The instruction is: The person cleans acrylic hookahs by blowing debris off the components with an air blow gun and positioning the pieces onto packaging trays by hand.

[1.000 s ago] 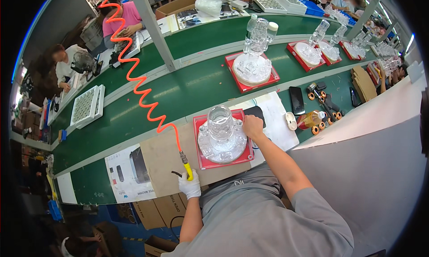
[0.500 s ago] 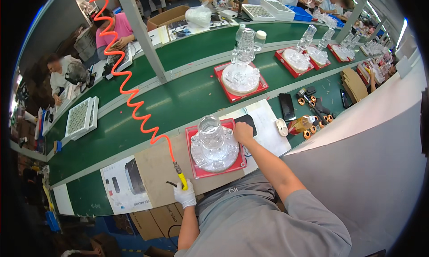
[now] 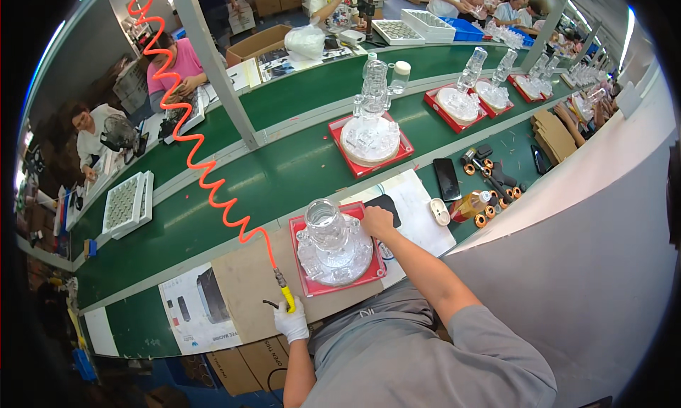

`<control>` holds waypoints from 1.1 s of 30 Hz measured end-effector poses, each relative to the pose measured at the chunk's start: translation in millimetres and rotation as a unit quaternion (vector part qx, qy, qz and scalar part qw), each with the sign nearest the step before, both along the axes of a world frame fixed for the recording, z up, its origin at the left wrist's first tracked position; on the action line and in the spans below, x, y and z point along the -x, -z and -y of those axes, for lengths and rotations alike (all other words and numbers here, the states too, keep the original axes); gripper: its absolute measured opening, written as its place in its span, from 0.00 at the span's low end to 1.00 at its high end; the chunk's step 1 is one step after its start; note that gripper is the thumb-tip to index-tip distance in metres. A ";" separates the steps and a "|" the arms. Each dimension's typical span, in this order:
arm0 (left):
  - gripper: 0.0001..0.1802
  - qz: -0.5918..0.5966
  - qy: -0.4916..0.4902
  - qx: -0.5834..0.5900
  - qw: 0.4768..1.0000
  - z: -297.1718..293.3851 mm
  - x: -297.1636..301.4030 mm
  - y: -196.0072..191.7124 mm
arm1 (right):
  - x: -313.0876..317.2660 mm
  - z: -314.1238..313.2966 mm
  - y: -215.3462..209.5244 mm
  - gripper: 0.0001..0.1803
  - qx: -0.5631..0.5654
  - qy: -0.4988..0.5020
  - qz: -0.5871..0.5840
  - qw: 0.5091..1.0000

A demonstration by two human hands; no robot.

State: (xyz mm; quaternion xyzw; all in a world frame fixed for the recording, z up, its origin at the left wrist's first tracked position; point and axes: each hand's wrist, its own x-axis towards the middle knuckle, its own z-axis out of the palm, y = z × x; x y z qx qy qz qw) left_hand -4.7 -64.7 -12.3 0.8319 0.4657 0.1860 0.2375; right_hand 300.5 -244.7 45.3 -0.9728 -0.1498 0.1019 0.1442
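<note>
My left hand [image 3: 291,320], in a white glove, is closed around a yellow air blow gun [image 3: 287,299] fed by an orange coiled hose [image 3: 225,204]. The nozzle of the gun points left, away from the red tray [image 3: 310,286] in front of me. On that tray lies a round white base with clear plastic parts [image 3: 340,263], and a clear bottle-shaped part [image 3: 326,226] stands upright at its far side. My bare right hand [image 3: 377,222] is closed at the tray's far right corner and seems to grip its edge; its fingertips are hidden.
A black flat pad [image 3: 386,208] and a white sheet lie beyond my right hand. Further right are a phone [image 3: 447,179], a bottle of amber liquid [image 3: 471,206] and several copper-coloured rings. Similar red trays [image 3: 369,168] line the green conveyor [image 3: 284,168]. Co-workers sit across it.
The whole view has shifted a little, with the bench things lower and slightly left in it. Both hands keep their places: left on the blow gun, right at the tray's corner.
</note>
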 end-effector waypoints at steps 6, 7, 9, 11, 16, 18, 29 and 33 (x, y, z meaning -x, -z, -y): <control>0.16 0.086 -0.024 0.256 0.963 -0.7 -26.4 -22.1 | -3.9 -2.2 -15.1 0.11 0.045 -0.051 0.011 0.998; 0.16 0.124 -0.009 0.260 0.957 -4.8 -31.0 -15.8 | -4.7 -4.6 -18.9 0.11 0.053 -0.059 0.013 0.997; 0.14 0.168 0.040 0.240 0.955 -10.8 -39.7 1.4 | -7.4 -5.8 -17.1 0.10 0.063 -0.068 0.026 0.995; 0.15 0.174 0.053 0.288 0.940 -12.7 -48.4 -2.2 | -10.9 -2.3 -9.1 0.08 0.073 -0.077 0.040 0.994; 0.22 0.094 0.138 0.305 0.938 -10.2 -52.8 -45.2 | -18.7 -1.1 -7.1 0.12 0.140 -0.135 0.049 0.980; 0.24 0.072 0.136 0.237 0.959 -12.7 -50.5 -28.8 | -21.2 -4.9 -4.7 0.11 0.167 -0.164 0.076 0.969; 0.20 0.049 0.106 0.219 0.969 28.9 -12.9 -11.2 | -10.8 -1.5 -12.5 0.08 0.222 -0.267 0.040 0.937; 0.20 0.063 0.094 0.199 0.973 41.1 -6.6 -11.9 | -11.7 15.2 -4.2 0.12 0.148 -0.239 0.052 0.958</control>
